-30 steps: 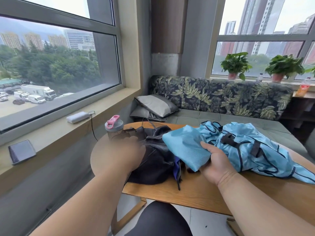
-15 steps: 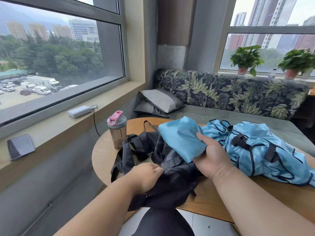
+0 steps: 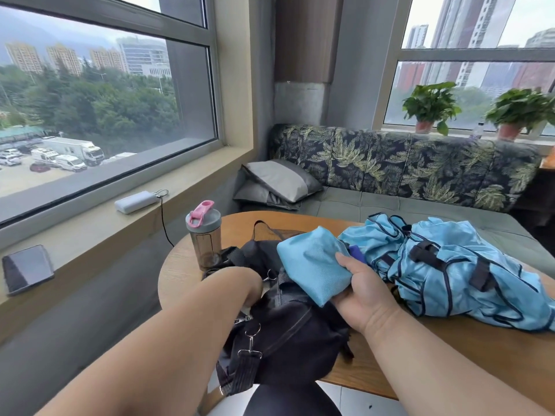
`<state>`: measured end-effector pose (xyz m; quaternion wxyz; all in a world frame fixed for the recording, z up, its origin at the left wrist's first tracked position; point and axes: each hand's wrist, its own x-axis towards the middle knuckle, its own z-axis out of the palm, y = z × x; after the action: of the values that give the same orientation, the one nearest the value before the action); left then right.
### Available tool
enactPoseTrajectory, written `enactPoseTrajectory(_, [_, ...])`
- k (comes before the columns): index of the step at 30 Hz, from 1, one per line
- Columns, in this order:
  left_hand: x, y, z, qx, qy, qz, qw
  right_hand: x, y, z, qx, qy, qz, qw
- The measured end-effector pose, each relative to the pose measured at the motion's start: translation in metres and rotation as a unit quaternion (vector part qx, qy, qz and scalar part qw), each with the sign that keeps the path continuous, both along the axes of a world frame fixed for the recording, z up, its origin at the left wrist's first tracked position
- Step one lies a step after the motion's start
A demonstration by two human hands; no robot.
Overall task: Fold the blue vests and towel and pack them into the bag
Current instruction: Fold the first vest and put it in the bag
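the right hand [image 3: 365,291] grips a folded blue towel [image 3: 312,265], fingers curled round its right edge, holding it just above the black bag [image 3: 288,331] at the near edge of the wooden table [image 3: 468,349]. the left hand [image 3: 240,285] reaches down into the bag; its fingers are hidden, so i cannot tell their state. the blue vests [image 3: 456,271] lie crumpled to the right. a shaker bottle [image 3: 204,235] stands left of the bag. no readable writing shows.
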<state>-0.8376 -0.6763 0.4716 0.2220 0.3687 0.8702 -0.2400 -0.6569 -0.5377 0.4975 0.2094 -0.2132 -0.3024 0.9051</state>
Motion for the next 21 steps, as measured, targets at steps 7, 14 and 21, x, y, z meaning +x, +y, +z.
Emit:
enactPoseTrajectory(7, [-0.041, -0.003, -0.013, 0.350, 0.102, -0.030, 0.931, -0.001, 0.016, -0.003, -0.016, 0.030, -0.026, 0.999])
enactPoseTrajectory(14, [-0.051, -0.001, -0.001, 0.245, 0.300, -0.044, 0.921, 0.005, 0.010, 0.004, -0.002, -0.019, 0.010, 1.000])
enactPoseTrajectory(21, [-0.060, 0.012, 0.008, 0.213, 0.296, 0.011, 0.931, 0.012, 0.017, 0.007, -0.001, -0.022, 0.016, 1.000])
